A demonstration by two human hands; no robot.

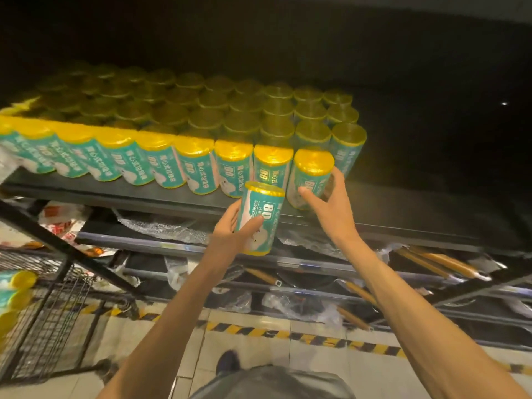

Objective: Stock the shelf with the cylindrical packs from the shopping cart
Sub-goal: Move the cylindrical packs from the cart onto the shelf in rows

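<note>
- A teal cylindrical pack with yellow ends (260, 218) is gripped in the left hand (230, 226) at the centre of the frame, thumb across its front and fingers curled behind; it is held upright, just below the front edge of the shelf (115, 194).
- The right hand (331, 205) is closed round the end pack (309, 180), right of centre, with the thumb on its front and the fingers wrapped about its right side; this pack stands at the shelf's front edge.
- Rows of matching packs (172, 133) are seen standing upright across the shelf, from the left edge of the frame to just past centre, and the end pack touches the rightmost of the front row.
- At the lower left, a black wire shopping cart (49, 321) is seen, with more packs (14, 292) lying in it at the frame's left edge.
- Along the bottom, a yellow-and-black striped floor line (288, 335) is shown below the lower racks.
</note>
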